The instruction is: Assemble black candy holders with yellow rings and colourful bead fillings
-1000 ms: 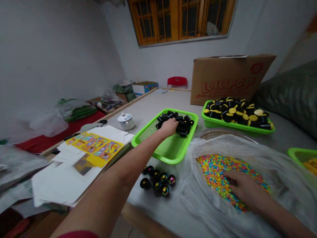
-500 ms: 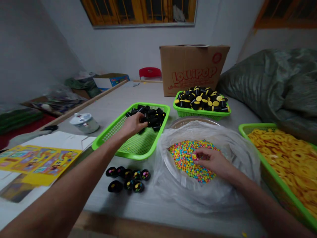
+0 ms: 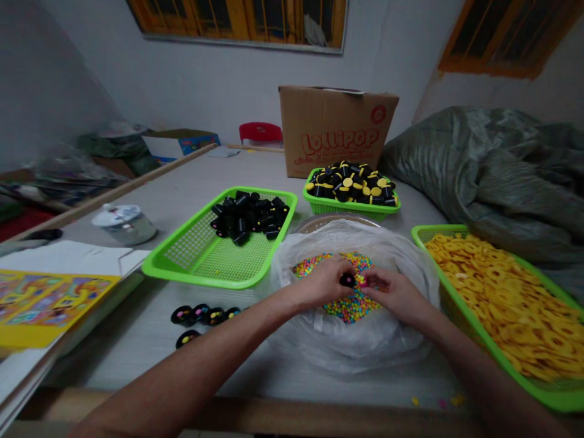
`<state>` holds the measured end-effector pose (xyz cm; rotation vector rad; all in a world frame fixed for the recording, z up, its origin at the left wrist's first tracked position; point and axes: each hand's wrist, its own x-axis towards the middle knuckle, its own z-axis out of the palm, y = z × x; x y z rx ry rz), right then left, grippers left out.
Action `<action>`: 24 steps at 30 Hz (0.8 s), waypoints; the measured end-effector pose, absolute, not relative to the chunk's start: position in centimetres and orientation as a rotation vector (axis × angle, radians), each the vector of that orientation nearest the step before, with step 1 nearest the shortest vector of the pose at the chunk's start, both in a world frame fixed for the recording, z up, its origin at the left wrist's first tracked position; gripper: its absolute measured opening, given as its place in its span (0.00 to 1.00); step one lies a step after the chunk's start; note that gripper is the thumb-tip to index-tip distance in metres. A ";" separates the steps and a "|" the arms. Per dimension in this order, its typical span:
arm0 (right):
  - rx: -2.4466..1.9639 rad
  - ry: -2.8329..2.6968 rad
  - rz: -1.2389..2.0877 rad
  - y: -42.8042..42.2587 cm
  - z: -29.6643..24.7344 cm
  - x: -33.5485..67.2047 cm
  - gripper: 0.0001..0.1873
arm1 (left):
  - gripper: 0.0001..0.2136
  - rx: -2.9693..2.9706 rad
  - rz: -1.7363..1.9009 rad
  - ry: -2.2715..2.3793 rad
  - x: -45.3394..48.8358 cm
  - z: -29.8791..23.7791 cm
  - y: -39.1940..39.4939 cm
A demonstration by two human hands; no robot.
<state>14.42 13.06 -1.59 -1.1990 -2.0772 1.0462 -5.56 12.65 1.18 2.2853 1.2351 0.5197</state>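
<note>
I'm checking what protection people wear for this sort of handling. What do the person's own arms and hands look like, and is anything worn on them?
The left hand and right hand are bare, with no gloves. The left forearm and right forearm are bare too, with no sleeve in view. No watch or bracelet shows on either wrist; rings cannot be made out.
</note>
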 end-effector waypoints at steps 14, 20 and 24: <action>-0.965 -2.518 -0.398 11.0 0.8 13.6 0.15 | 0.09 2.347 0.495 1.190 -5.3 0.5 13.0; -0.837 -2.534 -0.533 10.8 0.5 13.8 0.17 | 0.08 2.334 0.490 1.174 -5.2 0.4 13.0; -0.873 -2.518 -0.508 10.7 0.0 14.1 0.17 | 0.06 2.330 0.505 1.178 -5.0 0.6 12.6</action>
